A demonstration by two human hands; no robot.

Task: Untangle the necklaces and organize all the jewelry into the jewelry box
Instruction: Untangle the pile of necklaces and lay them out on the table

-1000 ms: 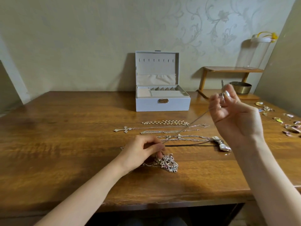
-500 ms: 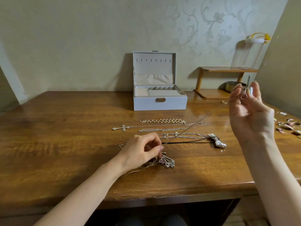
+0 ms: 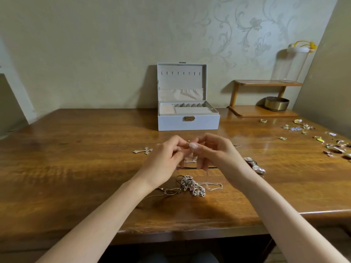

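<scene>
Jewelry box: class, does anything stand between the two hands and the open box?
Nothing visible does: only bare table lies between the left hand, the right hand and the open jewelry box. The cross pendant lies off to the left.

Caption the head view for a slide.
Left hand and right hand pinch a chain end together; tangled necklaces lie nearer, the open jewelry box behind.

No readable text (labels neither)

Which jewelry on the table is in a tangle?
The silver clump nearest the camera, chains bunched together. The cross pendant and the small pieces at right lie separate.
</scene>
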